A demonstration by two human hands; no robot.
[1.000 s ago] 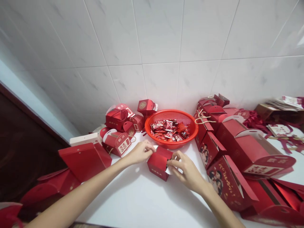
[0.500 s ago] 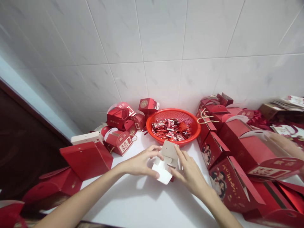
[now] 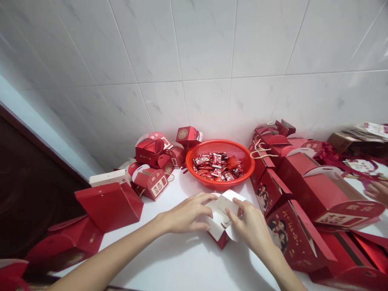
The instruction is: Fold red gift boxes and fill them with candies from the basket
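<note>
A small red gift box (image 3: 222,239) with a white inside stands open on the table in front of me, its flaps raised. My left hand (image 3: 188,212) curves round the box's left side, fingertips on its edge. At the other side my right hand (image 3: 251,221) pinches a flap between thumb and fingers. Just behind the box is a red plastic colander (image 3: 218,186) holding many wrapped sweets (image 3: 216,162). The box's underside is hidden.
Finished-looking red boxes (image 3: 151,185) are heaped at the left, and a large red box (image 3: 109,206) leans there. More red boxes (image 3: 295,230) line the right side. Another person's hand (image 3: 378,190) shows at the right edge. A tiled wall (image 3: 206,48) rises behind.
The box has turned upright and lowered to the table, its white interior now facing up. Both hands have shifted with it. At the right, the other person's hand has drawn away from a large box.
</note>
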